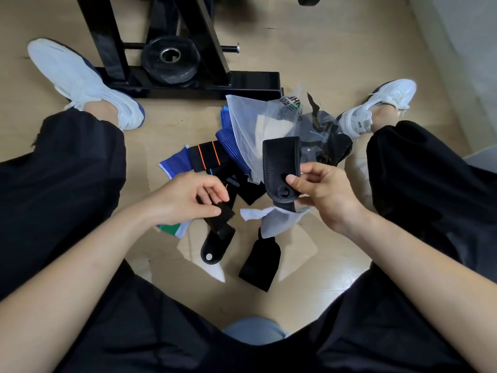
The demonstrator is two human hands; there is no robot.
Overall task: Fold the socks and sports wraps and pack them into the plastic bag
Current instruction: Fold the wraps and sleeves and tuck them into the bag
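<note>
My right hand point(322, 192) pinches a folded black sports wrap point(279, 162) above the floor, thumb on its front near a round hole. My left hand point(188, 197) pinches the strap of a second black wrap point(217, 238), whose rounded end lies on the floor. A clear plastic bag point(258, 125) with green print lies just beyond the hands, with dark items inside. Blue socks point(228, 138) and a black band with orange stripes point(207, 157) lie piled left of the bag. Another black wrap point(261, 265) rests on the floor near me.
I sit on the wooden floor with legs spread, white shoes point(80, 82) at left and right. A black metal rack with a weight plate point(169, 60) stands beyond the pile. White thin fabric point(277, 219) lies under my right hand.
</note>
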